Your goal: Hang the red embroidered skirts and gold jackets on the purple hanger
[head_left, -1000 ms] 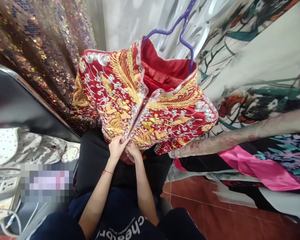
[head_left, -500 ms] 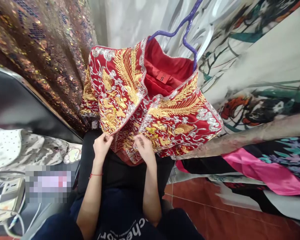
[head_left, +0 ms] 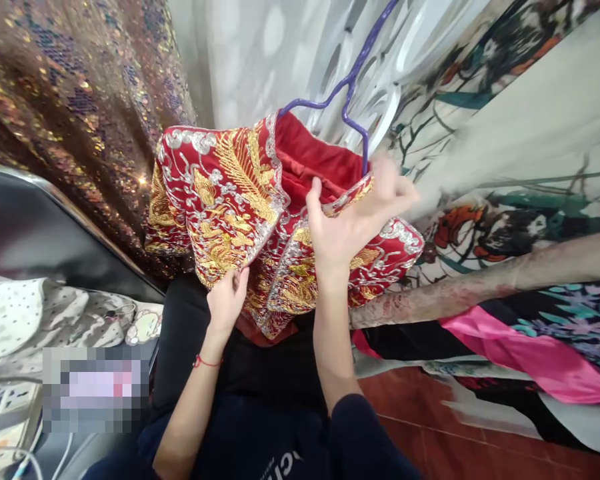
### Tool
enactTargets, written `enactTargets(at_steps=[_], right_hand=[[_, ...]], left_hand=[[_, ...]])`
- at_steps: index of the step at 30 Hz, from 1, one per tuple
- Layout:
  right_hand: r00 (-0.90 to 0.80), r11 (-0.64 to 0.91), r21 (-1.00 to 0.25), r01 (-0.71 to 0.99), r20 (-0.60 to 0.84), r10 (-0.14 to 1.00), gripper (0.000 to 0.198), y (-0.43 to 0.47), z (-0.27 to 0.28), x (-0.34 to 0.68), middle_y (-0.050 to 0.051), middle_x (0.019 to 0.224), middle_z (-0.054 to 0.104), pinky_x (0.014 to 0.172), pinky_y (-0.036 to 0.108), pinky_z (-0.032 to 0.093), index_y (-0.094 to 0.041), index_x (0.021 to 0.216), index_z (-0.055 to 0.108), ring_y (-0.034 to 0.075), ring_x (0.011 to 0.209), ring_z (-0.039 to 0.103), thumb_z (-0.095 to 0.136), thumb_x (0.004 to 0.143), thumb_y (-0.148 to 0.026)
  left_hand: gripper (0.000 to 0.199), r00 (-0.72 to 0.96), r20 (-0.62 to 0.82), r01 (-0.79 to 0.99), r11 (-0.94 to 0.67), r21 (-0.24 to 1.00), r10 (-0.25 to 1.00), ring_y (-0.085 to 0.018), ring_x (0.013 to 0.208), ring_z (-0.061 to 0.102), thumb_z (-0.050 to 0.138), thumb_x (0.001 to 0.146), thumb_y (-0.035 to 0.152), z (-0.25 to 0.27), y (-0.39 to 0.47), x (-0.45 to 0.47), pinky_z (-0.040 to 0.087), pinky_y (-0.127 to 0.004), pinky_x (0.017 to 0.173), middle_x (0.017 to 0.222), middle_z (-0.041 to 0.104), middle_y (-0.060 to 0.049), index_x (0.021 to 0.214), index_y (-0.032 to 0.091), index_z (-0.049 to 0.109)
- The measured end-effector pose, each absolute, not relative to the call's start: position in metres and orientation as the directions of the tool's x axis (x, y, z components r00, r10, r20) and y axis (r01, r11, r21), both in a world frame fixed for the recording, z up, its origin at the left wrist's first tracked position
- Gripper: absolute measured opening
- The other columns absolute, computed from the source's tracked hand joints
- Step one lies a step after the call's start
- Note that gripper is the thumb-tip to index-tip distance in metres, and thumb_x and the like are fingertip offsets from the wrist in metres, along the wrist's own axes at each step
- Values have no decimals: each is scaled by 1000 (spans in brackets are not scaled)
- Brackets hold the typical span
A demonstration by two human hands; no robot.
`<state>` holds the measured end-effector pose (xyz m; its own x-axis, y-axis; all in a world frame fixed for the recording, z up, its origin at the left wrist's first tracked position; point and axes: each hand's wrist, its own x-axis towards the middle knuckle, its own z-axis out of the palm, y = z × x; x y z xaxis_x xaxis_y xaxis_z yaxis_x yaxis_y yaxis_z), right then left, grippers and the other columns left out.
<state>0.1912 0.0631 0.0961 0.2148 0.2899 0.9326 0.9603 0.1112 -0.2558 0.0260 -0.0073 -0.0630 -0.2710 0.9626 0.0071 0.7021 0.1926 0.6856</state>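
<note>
A red jacket (head_left: 220,193) with gold and silver embroidery hangs from a purple hanger (head_left: 350,83) over my lap. My left hand (head_left: 229,298) pinches the front edge of its left-side panel near the lower corner. Over the right side of the collar, my right hand (head_left: 353,220) has its thumb and fingers apart. Those fingertips are blurred, close to the hanger's end at the neckline. The red lining shows inside the collar, and my right hand covers part of the right front panel.
A sequined cloth (head_left: 90,100) hangs at the left beside a black chair (head_left: 35,220). Spotted fabric (head_left: 10,313) and a power strip (head_left: 10,413) lie at the lower left. Painted cloth (head_left: 480,167) and a pink sash (head_left: 520,353) hang at the right above the tiled floor (head_left: 430,427).
My right hand has left the lower front panel, risen to the collar and spread. The jacket and hanger have shifted left and slightly down. My left hand still pinches the edge.
</note>
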Motion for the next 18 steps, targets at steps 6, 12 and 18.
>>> enactTargets(at_steps=[6,12,18], right_hand=[[205,124,-282,951,879,430,65,63,90,203,23,119,56,97,60,48,-9,143,47,37,119,55,45,96,-54],[213,90,-263,961,904,371,60,74,84,209,20,111,61,92,58,50,-10,125,59,34,105,60,46,92,-58],[175,169,-256,952,906,385,58,77,86,216,19,103,63,89,53,49,-9,120,61,32,99,61,48,89,-56]], left_hand=[[35,-344,304,737,56,673,888,-17,69,65,70,82,46,7,35,34,38,-25,62,73,63,3,101,22,52],[28,-227,197,890,121,439,954,-31,87,72,55,87,46,52,53,4,46,-35,71,87,73,-9,100,21,60],[22,-172,100,637,33,770,980,-19,53,55,36,87,27,84,42,-58,42,-31,57,47,51,0,69,23,47]])
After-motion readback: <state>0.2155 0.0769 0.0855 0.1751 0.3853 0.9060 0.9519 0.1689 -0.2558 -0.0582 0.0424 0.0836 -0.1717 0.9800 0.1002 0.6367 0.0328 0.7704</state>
